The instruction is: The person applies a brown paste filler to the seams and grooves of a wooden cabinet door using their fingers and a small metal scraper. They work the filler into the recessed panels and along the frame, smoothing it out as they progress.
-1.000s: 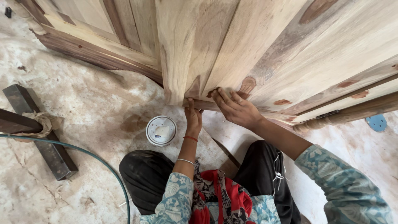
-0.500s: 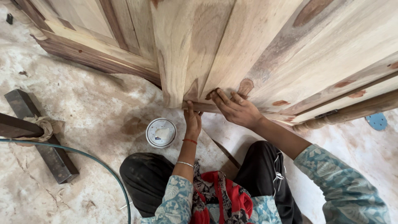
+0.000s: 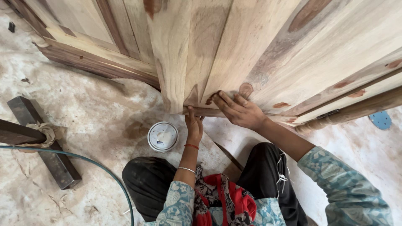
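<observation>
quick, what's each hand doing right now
Left hand: reaching up, fingertips on the lower edge of the wooden panel; a grip cannot be told.
Right hand: open, fingers spread flat on the panel, holding nothing.

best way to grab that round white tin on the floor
Probably from above, fingers spread across the rim of the tin. It sits flat and upright on the floor, lid up, with bare space all round. The left hand is nearest, so come in from that side.
</observation>
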